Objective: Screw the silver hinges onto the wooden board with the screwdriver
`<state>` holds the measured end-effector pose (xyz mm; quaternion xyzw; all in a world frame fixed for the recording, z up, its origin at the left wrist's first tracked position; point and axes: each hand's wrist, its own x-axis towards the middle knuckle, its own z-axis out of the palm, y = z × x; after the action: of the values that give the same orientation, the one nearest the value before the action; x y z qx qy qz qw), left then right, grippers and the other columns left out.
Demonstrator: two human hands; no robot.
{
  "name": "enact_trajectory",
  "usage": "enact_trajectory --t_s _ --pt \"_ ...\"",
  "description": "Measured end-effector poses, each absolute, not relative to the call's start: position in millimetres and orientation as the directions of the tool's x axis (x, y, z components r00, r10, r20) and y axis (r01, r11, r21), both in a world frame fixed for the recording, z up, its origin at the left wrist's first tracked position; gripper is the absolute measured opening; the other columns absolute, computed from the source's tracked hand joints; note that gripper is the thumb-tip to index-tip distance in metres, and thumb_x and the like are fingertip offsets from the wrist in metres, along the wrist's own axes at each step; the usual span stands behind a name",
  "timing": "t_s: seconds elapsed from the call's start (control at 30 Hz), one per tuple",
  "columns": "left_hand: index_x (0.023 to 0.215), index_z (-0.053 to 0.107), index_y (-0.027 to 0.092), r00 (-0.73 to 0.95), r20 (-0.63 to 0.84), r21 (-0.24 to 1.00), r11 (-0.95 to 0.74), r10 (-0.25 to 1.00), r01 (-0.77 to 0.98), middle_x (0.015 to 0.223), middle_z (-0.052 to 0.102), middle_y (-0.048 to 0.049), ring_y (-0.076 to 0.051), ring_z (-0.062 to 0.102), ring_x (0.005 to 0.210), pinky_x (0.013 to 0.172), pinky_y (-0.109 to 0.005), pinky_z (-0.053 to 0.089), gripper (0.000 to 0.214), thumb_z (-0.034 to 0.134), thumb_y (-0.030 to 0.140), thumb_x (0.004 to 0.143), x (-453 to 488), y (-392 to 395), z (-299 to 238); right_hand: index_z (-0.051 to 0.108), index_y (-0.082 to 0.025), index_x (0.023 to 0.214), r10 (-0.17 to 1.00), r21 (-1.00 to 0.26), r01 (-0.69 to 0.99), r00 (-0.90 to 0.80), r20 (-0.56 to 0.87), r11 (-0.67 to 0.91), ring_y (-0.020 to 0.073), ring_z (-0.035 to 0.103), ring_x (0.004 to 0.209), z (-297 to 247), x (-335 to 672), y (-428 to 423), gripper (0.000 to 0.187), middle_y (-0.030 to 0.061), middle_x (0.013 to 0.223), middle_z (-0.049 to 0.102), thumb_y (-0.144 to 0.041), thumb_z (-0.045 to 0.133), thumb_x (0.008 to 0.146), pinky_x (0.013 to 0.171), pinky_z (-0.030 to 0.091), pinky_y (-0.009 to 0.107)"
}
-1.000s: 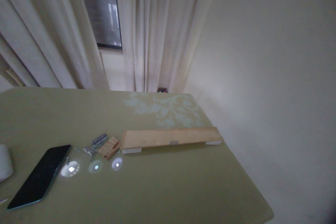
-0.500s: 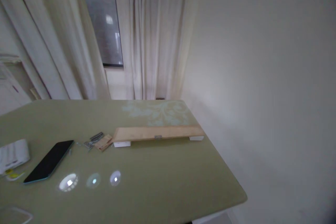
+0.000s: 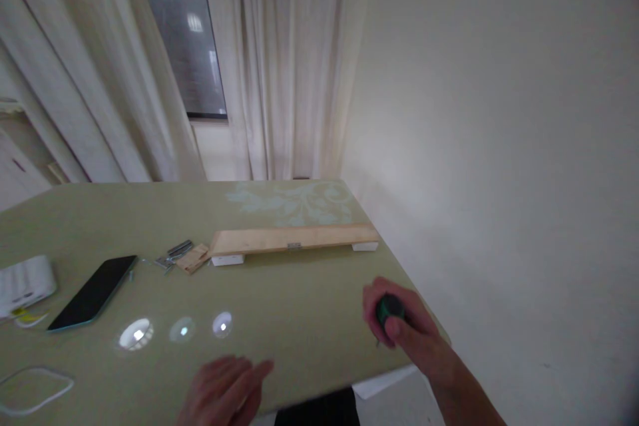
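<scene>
My right hand [image 3: 399, 316] is wrapped around what looks like a screwdriver [image 3: 389, 308] with a rounded green and black handle end. A thin tip pokes out below the fist. It hovers above the table's right edge. My left hand [image 3: 224, 389] is low over the near edge, with the index finger stretched out and the others slightly bent; nothing shows in it. Beyond both hands lies a long light wooden board [image 3: 294, 239], raised on white blocks [image 3: 227, 259] at its ends. A small metal fitting [image 3: 294, 247] sits at the middle of its front edge.
Left of the board are small wooden pieces [image 3: 192, 257] and metal hardware [image 3: 180, 249]. A dark phone or tablet [image 3: 94, 294], a white device [image 3: 26, 285] and a white cable loop [image 3: 37, 391] lie further left on the green table [image 3: 299, 319]. A wall [image 3: 499, 180] borders the right side.
Both hands have come into view from below, the right one with the screwdriver. The view has shifted slightly, so the table things appear a little higher and mostly further left.
</scene>
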<state>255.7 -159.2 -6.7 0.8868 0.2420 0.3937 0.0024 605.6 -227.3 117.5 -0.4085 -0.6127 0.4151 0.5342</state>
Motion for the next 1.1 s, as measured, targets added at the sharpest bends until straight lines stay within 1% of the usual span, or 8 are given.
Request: enact_trajectory --t_s 0.07,0.13,0.23,0.33,0.5,0.77,0.9,1.1 --pt "0.127 0.076 0.03 0.587 0.698 0.146 -0.885 0.409 0.443 0.093 0.082 -0.0042 -0.018 0.078 0.081 0.077 -0.028 0.063 0.034 0.056 0.017 0.103 292.0 -103.6 11.9 0.07 -0.025 0.092 0.863 -0.854 -0.124 0.061 0.501 0.505 0.0123 0.045 0.055 139.5 586.2 -184.8 0.033 -0.0035 0.066 0.053 -0.057 0.073 0.097 0.051 0.034 0.027" --pt "0.128 0.076 0.026 0.594 0.671 0.095 -0.845 0.445 0.526 0.112 0.083 -0.0091 -0.025 0.078 0.099 0.09 -0.038 0.062 0.029 0.061 0.031 0.104 321.7 -50.4 27.8 0.061 -0.025 0.079 0.812 -0.772 -0.254 0.157 0.562 0.583 0.0113 0.042 0.051 150.1 567.9 -143.3 0.034 -0.005 0.062 0.05 -0.049 0.077 0.096 0.047 0.031 0.026" --pt "0.143 0.07 0.025 0.567 0.652 0.028 -0.763 0.504 0.646 0.145 0.072 -0.0156 -0.036 0.069 0.13 0.116 -0.055 0.046 0.048 0.069 0.045 0.099 343.5 7.0 24.4 0.053 -0.024 0.067 0.785 -0.735 -0.277 0.197 0.587 0.619 0.0078 0.029 0.042 149.8 548.1 -90.4 0.046 -0.0094 0.051 0.038 -0.05 0.081 0.093 0.041 0.023 0.024" --pt "0.153 0.063 0.027 0.54 0.655 0.011 -0.722 0.528 0.692 0.161 0.058 -0.0151 -0.038 0.06 0.143 0.127 -0.058 0.029 0.061 0.071 0.051 0.097 345.1 30.8 -9.2 0.049 -0.023 0.064 0.809 -0.765 -0.265 0.173 0.561 0.587 0.0057 0.026 0.041 142.6 536.5 -50.6 0.049 -0.0102 0.049 0.036 -0.047 0.08 0.095 0.04 0.02 0.022" --pt "0.161 0.054 0.029 0.564 0.645 -0.026 -0.722 0.516 0.691 0.166 0.054 -0.0116 -0.035 0.056 0.148 0.123 -0.049 0.033 0.065 0.066 0.05 0.1 341.9 33.8 -51.7 0.045 -0.023 0.061 0.851 -0.808 -0.268 0.143 0.505 0.525 0.0046 0.026 0.041 126.9 524.2 3.1 0.057 -0.01 0.049 0.037 -0.055 0.079 0.093 0.039 0.021 0.022" --pt "0.15 0.063 0.03 0.498 0.662 0.01 -0.671 0.56 0.741 0.159 0.061 -0.0093 -0.034 0.061 0.142 0.116 -0.052 0.039 0.043 0.06 0.038 0.107 350.0 29.0 -40.9 0.047 -0.022 0.061 0.896 -0.849 -0.288 0.137 0.422 0.444 0.0043 0.027 0.042 91.9 523.2 44.6 0.056 -0.0098 0.049 0.039 -0.056 0.081 0.091 0.04 0.023 0.021" --pt "0.15 0.063 0.03 0.482 0.68 0.017 -0.669 0.552 0.743 0.157 0.063 -0.0097 -0.035 0.063 0.14 0.114 -0.053 0.04 0.042 0.059 0.034 0.108 351.0 28.2 -41.8 0.05 -0.021 0.062 0.898 -0.859 -0.263 0.142 0.417 0.44 0.0047 0.031 0.044 90.4 525.9 45.1 0.054 -0.0089 0.051 0.042 -0.053 0.081 0.092 0.041 0.026 0.022" --pt "0.149 0.064 0.031 0.468 0.674 0.047 -0.665 0.572 0.746 0.157 0.063 -0.0078 -0.035 0.063 0.141 0.116 -0.053 0.04 0.042 0.06 0.036 0.108 351.2 28.1 -42.5 0.046 -0.023 0.062 0.922 -0.875 -0.291 0.103 0.374 0.387 0.0049 0.027 0.042 92.5 516.7 43.5 0.057 -0.0096 0.05 0.04 -0.06 0.079 0.091 0.04 0.024 0.022"
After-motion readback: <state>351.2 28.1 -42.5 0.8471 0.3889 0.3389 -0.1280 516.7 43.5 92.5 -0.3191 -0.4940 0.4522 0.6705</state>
